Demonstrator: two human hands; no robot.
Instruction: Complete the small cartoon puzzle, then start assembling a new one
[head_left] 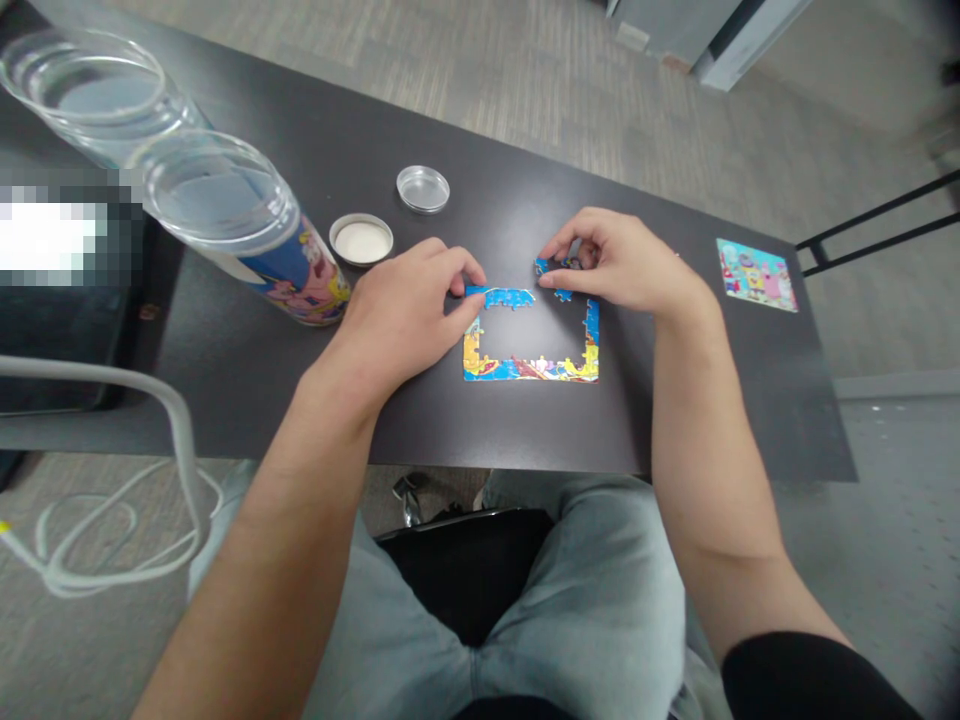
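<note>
On the dark table lies a rectangular border of joined jigsaw pieces (531, 370), blue and yellow with cartoon pictures. Its middle is bare tabletop, and the top side has a gap right of the blue strip (510, 298). My left hand (409, 310) is at the upper left corner, thumb and forefinger closed about a blue corner piece (474, 290). Just above the gap, my right hand (611, 258) pinches a blue jigsaw piece (541, 266) between thumb and fingers. Under that hand, part of the border's upper right is hidden.
Two clear cylindrical containers (225, 200) stand at the left, the nearer with a cartoon label. Two round lids (424, 188) lie beyond my left hand. A cartoon picture card (757, 274) lies at the right. A pale cable (176, 420) loops at the lower left.
</note>
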